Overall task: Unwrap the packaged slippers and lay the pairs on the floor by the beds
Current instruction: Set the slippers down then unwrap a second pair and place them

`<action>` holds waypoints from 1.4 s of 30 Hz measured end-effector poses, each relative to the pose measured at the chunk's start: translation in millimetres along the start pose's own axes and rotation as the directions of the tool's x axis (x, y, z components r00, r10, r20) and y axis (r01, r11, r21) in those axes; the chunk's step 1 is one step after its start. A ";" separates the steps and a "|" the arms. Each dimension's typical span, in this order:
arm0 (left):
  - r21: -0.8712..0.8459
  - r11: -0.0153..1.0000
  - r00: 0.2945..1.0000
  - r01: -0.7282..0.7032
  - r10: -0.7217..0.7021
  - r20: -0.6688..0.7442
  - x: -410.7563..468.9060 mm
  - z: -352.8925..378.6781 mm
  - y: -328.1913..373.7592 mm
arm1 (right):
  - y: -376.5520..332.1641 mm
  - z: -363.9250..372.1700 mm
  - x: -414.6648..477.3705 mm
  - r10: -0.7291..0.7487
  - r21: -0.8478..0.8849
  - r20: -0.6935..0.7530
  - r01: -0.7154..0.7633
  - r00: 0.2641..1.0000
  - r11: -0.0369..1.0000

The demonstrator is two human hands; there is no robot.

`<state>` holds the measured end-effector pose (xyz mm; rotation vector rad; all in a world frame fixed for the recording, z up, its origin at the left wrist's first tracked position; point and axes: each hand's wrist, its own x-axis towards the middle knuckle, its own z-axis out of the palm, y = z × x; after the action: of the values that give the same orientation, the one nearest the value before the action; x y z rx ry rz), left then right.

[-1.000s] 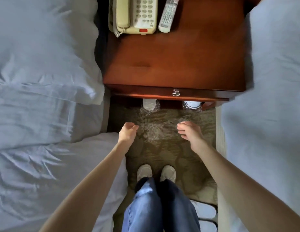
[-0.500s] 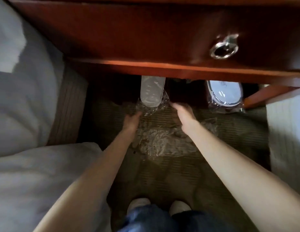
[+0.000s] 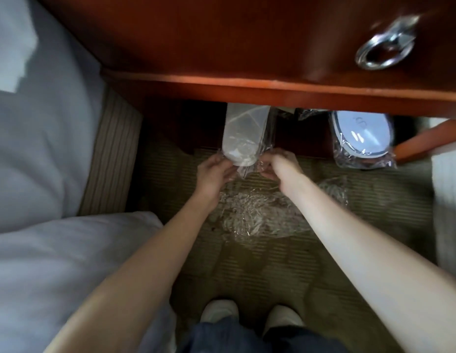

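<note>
A pair of white slippers in a clear plastic wrapper (image 3: 243, 135) sticks out from under the wooden nightstand (image 3: 247, 47), sole side up. My left hand (image 3: 214, 171) pinches the wrapper's near end from the left. My right hand (image 3: 277, 165) pinches the same end from the right. A second wrapped pair of slippers (image 3: 362, 135) lies under the nightstand to the right, untouched. An empty crumpled clear wrapper (image 3: 257, 212) lies on the carpet below my hands.
White bedding (image 3: 43, 174) fills the left side, and another bed's edge (image 3: 448, 200) shows at far right. The nightstand drawer has a metal ring pull (image 3: 384, 47). My two white shoes (image 3: 252, 314) stand on the patterned carpet (image 3: 272, 271).
I have bent down closer to the floor. Both hands reached forward from above the empty wrapper to the wrapped slippers under the nightstand and took hold of the wrapper's end.
</note>
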<state>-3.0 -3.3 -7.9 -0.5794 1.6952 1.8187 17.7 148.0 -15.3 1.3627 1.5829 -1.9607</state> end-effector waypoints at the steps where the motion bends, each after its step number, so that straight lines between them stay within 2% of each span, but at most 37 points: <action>1: 0.006 1.000 1.000 -0.023 0.023 0.009 -13.2 -1.6 6.4 | -2.9 -2.5 -12.7 0.008 0.012 0.005 -0.008 1.000 1.000; 6: 0.005 0.998 0.997 -0.068 0.067 0.032 -88.4 -2.4 43.6 | -23.9 -18.2 -89.4 0.006 0.068 0.072 -0.011 0.997 0.998; 10: 0.022 0.999 0.996 -0.036 0.034 0.081 -157.6 -5.8 81.3 | -44.4 -23.8 -161.7 0.051 0.062 0.035 -0.053 0.998 0.997; 14: -0.043 0.995 0.984 0.088 -0.080 0.160 -228.0 -15.7 122.4 | -64.6 -25.6 -238.5 0.136 0.035 0.047 -0.138 0.990 0.990; 17: -0.022 0.975 0.949 0.219 -0.208 0.237 -281.1 -30.4 154.2 | -79.2 -27.6 -301.5 0.177 0.017 0.043 -0.178 0.983 0.984; 22: 0.002 0.947 0.913 0.322 -0.311 0.263 -365.4 -43.9 209.3 | -107.3 -30.5 -402.9 0.210 0.026 0.057 -0.212 0.976 0.977; 25: -0.040 0.932 0.912 0.361 -0.344 0.223 -407.3 -44.9 237.2 | -119.1 -31.0 -452.4 0.210 0.047 0.055 -0.213 0.976 0.976; 28: -0.115 0.921 0.919 0.372 -0.348 0.185 -439.8 -42.2 256.9 | -128.9 -31.0 -491.6 0.195 0.073 0.035 -0.197 0.980 0.978; 31: -0.092 0.931 0.927 0.354 -0.336 0.164 -466.8 -38.2 270.1 | -139.0 -31.9 -523.0 0.159 0.037 0.027 -0.160 0.987 0.986; 34: 0.004 0.979 0.951 0.203 -0.198 0.237 -488.7 -35.6 278.9 | -147.4 -32.1 -548.7 0.142 0.016 0.060 -0.144 0.988 0.990; 35: 0.009 0.986 0.954 0.168 -0.165 0.249 -496.1 -35.3 282.2 | -149.5 -32.9 -559.2 0.138 0.035 0.076 -0.141 0.987 0.989; 38: -0.076 0.980 0.970 0.183 -0.168 0.175 -507.1 -39.3 291.9 | -150.0 -33.1 -575.6 0.142 0.197 0.191 -0.180 0.971 0.964; 42: -0.186 0.967 0.961 0.175 -0.126 0.246 -523.8 -48.5 307.8 | -151.9 -38.6 -586.6 0.156 0.458 0.294 -0.282 0.943 0.843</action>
<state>173.0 -121.4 563.5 -0.5406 1.2827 1.8823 233.7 44.0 542.6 1.3259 0.7915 -2.3683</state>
